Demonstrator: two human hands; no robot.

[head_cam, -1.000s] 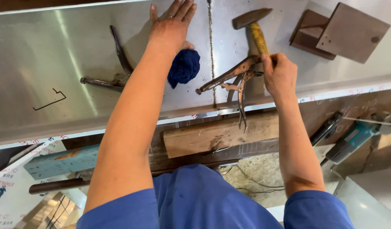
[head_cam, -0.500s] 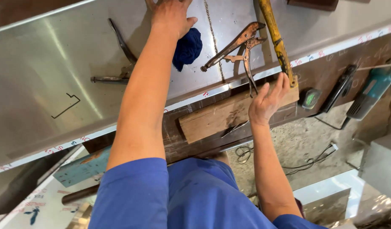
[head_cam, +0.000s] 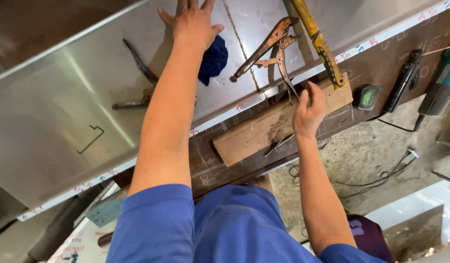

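My left hand (head_cam: 192, 22) lies flat, fingers spread, on a shiny stainless steel sheet (head_cam: 54, 102) at the top of the view, beside a blue cloth (head_cam: 214, 59). My right hand (head_cam: 309, 108) hovers empty over a wooden block (head_cam: 254, 139), fingers loosely apart, just below rusty locking pliers (head_cam: 270, 46) clamped at the sheet's edge. A hammer with a yellow handle (head_cam: 318, 41) lies on the sheet and ends right of my right hand, not touching it.
Another clamp (head_cam: 137, 83) rests on the sheet at left. A dark wooden bench (head_cam: 381, 68) carries a green tape measure (head_cam: 368, 96), a black tool (head_cam: 404, 80) and a power tool (head_cam: 442, 80). Cables (head_cam: 381, 175) lie on the concrete floor.
My right hand let go of the hammer handle and dropped to the wooden block. The view shifted, so the sheet and tools slid upward. My left hand stayed flat on the sheet.
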